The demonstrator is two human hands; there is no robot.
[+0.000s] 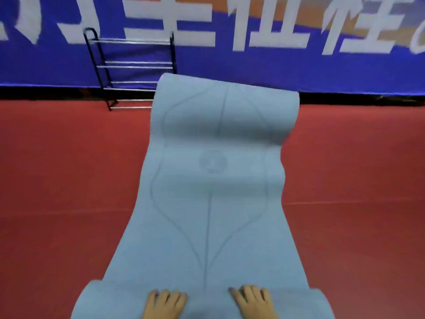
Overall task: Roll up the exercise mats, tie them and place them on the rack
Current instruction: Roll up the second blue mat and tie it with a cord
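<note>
Pale blue foam exercise mat (213, 180) lying lengthwise on the red floor (69, 169), with its near end formed into a low roll at the bottom of the view and its far end curled upward near the base of the blue banner (253, 65). The left hand (164, 303) and the right hand (253, 302) rest palm-down on top of the near roll, fingers spread and nearly straight, pressing on the foam and not closed around anything; the wrists run out of frame. The black-framed rack (131, 65) with its silver rails stands against the banner, just beyond the far left corner of the mat, and carries nothing that can be seen. No tie or strap is visible. Rolling appears to be at an early stage, with most of the mat still flat. Likely faults from here: uneven pressure from the two hands would steer the roll to one side, so that its ends telescope into a cone; too light a pressure would leave a loose roll, prone to spring open before it can be tied; and the upturned far end, which holds a curl of its own, may fold under or resist the last turns. The far end lies close to the rack, so a roll driven carelessly forward could knock against the rack's foot.
</note>
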